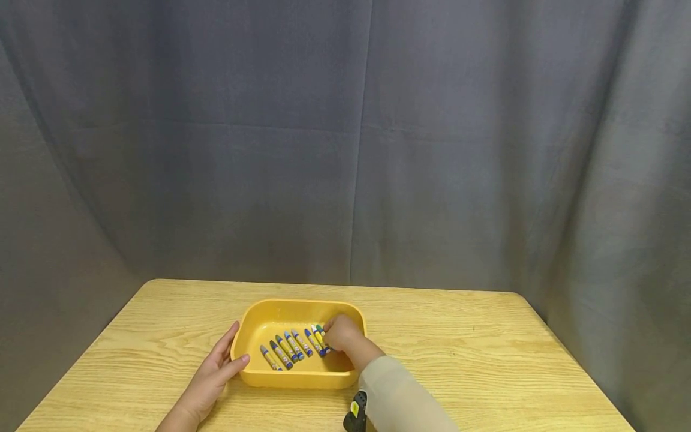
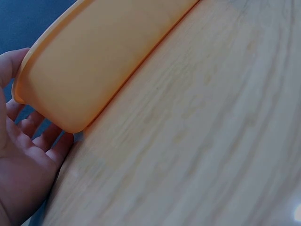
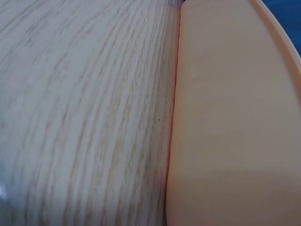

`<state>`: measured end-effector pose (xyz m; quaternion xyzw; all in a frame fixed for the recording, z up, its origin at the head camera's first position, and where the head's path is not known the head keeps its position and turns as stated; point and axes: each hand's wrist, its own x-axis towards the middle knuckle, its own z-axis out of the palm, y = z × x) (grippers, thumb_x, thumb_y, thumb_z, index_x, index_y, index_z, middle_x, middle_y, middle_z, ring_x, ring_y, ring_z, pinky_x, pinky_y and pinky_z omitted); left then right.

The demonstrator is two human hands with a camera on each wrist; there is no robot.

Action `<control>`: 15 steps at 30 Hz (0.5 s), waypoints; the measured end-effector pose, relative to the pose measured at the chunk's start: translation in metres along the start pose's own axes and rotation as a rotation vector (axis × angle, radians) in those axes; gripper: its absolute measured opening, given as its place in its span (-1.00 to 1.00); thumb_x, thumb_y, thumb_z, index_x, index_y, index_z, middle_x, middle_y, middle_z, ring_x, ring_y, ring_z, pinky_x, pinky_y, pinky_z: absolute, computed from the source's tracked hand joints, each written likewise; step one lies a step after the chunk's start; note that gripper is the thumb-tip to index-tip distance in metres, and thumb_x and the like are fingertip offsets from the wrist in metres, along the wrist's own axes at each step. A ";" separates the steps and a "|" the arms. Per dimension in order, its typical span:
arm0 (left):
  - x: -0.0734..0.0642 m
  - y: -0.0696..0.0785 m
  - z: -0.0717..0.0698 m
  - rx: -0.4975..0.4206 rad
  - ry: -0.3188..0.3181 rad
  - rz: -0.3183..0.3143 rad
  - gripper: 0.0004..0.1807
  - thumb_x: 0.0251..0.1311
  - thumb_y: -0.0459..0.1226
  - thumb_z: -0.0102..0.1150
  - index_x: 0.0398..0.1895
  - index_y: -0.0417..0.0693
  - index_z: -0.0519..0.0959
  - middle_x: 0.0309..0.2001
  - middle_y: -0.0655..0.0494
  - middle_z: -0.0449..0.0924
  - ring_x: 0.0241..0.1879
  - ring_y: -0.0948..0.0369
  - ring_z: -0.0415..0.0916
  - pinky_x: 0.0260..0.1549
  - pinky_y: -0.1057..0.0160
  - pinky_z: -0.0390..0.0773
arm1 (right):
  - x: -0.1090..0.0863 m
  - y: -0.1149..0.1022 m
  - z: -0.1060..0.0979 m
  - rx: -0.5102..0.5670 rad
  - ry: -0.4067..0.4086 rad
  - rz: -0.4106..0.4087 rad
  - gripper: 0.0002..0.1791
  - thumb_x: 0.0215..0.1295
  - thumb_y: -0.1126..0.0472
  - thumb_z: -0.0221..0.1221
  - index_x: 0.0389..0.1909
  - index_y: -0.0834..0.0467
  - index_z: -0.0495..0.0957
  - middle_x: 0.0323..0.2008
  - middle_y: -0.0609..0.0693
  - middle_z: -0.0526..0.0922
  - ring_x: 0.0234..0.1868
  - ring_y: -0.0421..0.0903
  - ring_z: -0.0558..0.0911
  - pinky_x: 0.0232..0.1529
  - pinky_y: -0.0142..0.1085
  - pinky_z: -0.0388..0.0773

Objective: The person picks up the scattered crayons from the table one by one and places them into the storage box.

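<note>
A yellow plastic tray stands on the table with several crayons slanted side by side in a row on its floor. They have yellow wrappers with blue bands; their tips show grey, greens, blues and white. My left hand grips the tray's left end, thumb over the rim and fingers around the outer corner, as the left wrist view also shows. Inside the tray's right end, my right hand reaches down with curled fingers and pinches a green-tipped crayon, partly hidden beneath the fingertips.
The light wood table extends on both sides of the tray. Grey curtains hang behind and at the sides. A black device sits at the right wrist. The right wrist view shows only tray wall and tabletop.
</note>
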<state>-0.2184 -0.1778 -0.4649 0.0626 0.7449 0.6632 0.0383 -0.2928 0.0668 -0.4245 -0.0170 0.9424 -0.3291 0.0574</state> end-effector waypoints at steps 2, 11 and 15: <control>0.000 -0.001 0.001 -0.019 -0.004 -0.001 -0.25 0.16 -0.12 -0.05 0.33 0.22 -0.20 0.38 0.15 -0.29 0.34 0.10 -0.21 -0.04 0.71 0.18 | 0.000 0.001 0.000 0.008 -0.008 0.007 -0.74 -0.03 0.36 0.15 -0.24 0.23 0.58 -0.45 0.03 0.57 -0.64 -0.19 0.42 -0.68 -0.43 0.36; 0.000 -0.006 0.001 -0.062 -0.018 0.009 -0.25 0.17 -0.14 -0.06 0.34 0.19 -0.22 0.38 0.14 -0.32 0.33 0.14 -0.22 -0.10 0.74 0.22 | -0.002 0.001 0.000 -0.053 0.008 -0.019 -0.71 -0.01 0.28 0.15 -0.20 0.23 0.55 -0.31 0.05 0.60 -0.41 -0.13 0.52 -0.38 -0.32 0.51; -0.002 -0.009 0.000 -0.070 -0.025 0.012 -0.23 0.18 -0.13 -0.06 0.34 0.13 -0.25 0.38 0.11 -0.34 0.33 0.12 -0.26 -0.10 0.76 0.20 | -0.006 -0.004 -0.004 -0.061 0.016 -0.046 -0.65 0.01 0.25 0.15 -0.12 0.23 0.52 -0.23 0.08 0.59 -0.33 -0.10 0.51 -0.25 -0.27 0.49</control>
